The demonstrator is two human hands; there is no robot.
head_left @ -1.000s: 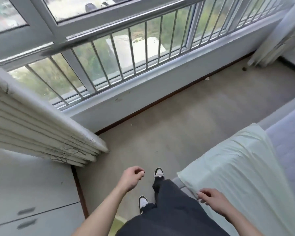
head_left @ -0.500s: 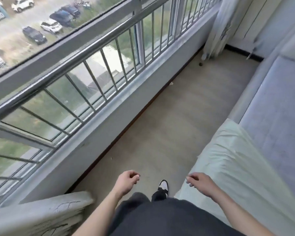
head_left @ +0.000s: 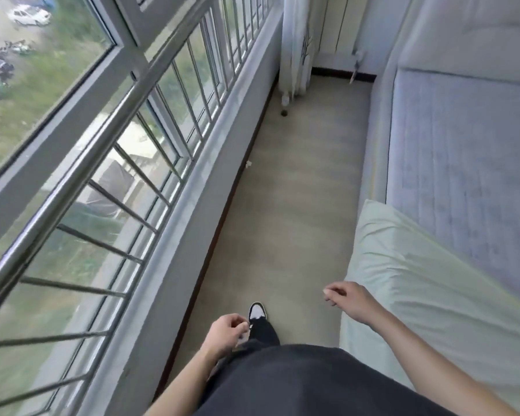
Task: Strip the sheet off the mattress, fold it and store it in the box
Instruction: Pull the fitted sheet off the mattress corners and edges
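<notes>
A railed window (head_left: 108, 151) fills the left of the frame, with bare floor (head_left: 297, 190) running up the centre. Low centre, the left hand (head_left: 224, 331) hangs loosely curled, its grip holding nothing. Right of it the right hand (head_left: 350, 301), fingers also loosely curled and holding nothing, hovers just beside the pale green sheet (head_left: 418, 283) covering the mattress (head_left: 463, 151) at lower right.

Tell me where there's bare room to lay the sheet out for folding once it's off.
The floor strip between the window wall and the mattress is bare, apart from a small dark object near the curtain. The mattress's far part is uncovered. The near end is covered by the pale green sheet, beside the right hand.
</notes>
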